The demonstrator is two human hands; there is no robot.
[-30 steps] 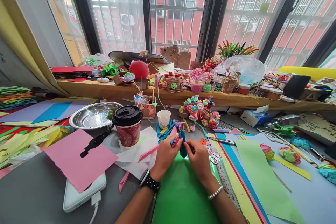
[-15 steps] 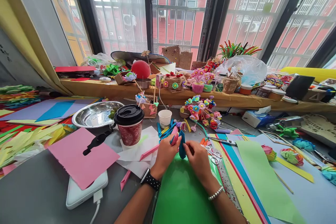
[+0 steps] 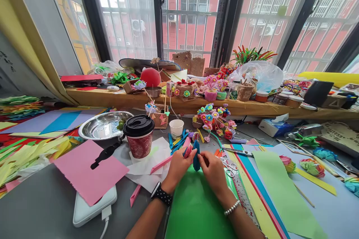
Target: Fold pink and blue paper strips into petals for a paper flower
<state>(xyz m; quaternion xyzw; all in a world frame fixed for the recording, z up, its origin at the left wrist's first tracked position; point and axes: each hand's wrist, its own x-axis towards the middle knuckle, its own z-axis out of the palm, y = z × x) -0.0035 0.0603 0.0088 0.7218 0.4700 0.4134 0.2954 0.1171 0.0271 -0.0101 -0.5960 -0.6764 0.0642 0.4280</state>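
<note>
One view is given, taken from the head and aimed forward and slightly down across the table (image 3: 42, 209) toward the windows (image 3: 190, 11). The hands (image 3: 196, 166) are seen close, low at centre; the sill (image 3: 238, 106) lies farther off.

Folded blue paper piece (image 3: 196, 155) upright (pink folded piece (image 3: 187, 151) beside) above green sheet (image 3: 193, 209)

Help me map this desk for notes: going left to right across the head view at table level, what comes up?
Pink paper sheet → lidded coffee cup → left hand → blue folded paper → right hand → light green strip.
</note>
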